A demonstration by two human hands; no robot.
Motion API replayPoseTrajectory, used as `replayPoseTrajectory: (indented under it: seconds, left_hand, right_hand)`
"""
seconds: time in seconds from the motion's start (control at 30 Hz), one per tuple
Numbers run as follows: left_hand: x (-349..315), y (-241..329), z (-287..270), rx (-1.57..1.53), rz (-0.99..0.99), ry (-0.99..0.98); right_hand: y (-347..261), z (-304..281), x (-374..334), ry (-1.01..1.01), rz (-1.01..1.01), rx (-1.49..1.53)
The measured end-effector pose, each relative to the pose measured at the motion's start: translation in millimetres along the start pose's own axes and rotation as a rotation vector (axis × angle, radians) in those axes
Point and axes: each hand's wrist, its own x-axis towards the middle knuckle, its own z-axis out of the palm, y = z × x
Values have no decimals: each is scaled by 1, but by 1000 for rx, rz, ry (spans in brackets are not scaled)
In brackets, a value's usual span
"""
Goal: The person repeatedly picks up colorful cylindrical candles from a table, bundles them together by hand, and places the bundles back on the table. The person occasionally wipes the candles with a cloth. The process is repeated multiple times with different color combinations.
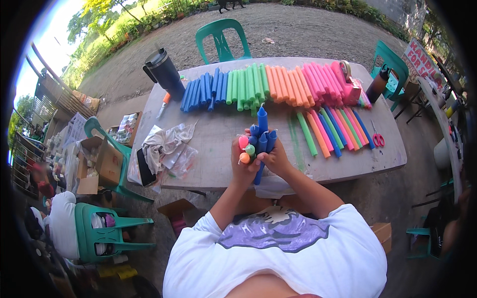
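Note:
A bundle of candles point(262, 119) stands between my hands over the table's near edge, its wicks upward. Most are blue; a pink, a green and an orange tip show on the left side. One blue candle rises above the others. My left hand point(242, 168) wraps the bundle's left side, and my right hand point(277, 159) closes round its right, thumb across the front. Farther back lie rows of blue candles point(199, 93), green candles point(243, 88), orange candles point(288, 85) and pink candles point(322, 79). A mixed-colour row of candles point(339, 130) lies to the right.
Red-handled scissors point(378, 140) and a pink tape dispenser point(351, 93) are on the right, beside a dark bottle point(378, 85). At left are a tumbler point(165, 74), an orange-handled knife point(165, 102) and crumpled plastic bags point(174, 154). Green chairs point(222, 32) surround the table point(218, 134).

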Motion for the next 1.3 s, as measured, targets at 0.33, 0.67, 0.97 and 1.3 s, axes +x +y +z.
replayPoseTrajectory:
  seconds: [0.33,0.67,0.97,1.3]
  left_hand:
    - [13,20,20,-73,-17,173]
    - [4,20,24,-32,-161,151]
    - [-13,-1,20,-109,-246,84]
    - [-8,3,21,-117,-195,-8]
  right_hand:
    - [-5,3,9,53,-238,-190]
    - [3,-1,-14,161,-92,-350]
    - [2,-8,-19,57,-36,-374]
    - [2,-18,-21,6,-25,-330]
